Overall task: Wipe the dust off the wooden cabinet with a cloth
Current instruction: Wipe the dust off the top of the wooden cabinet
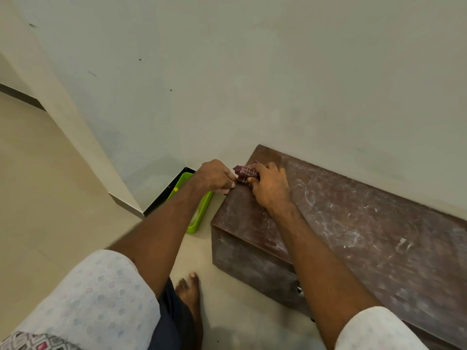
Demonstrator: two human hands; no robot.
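Barely begun, by the look of it: white dust streaks all over the wooden cabinet [353, 223] top and front. Right hand [270, 185] closed around the bunched maroon cloth [246, 171], pressed on the far left corner of the top. Left hand [214, 176] curled at that corner's edge, fingertips touching the cloth; grip unclear. Nearly whole surface left to wipe

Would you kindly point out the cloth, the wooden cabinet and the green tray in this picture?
cloth [244, 171]: head view, on the bunched maroon fabric left of the right hand.
wooden cabinet [366, 223]: head view, on its dusty top surface.
green tray [199, 215]: head view, on its right rim, on the floor.
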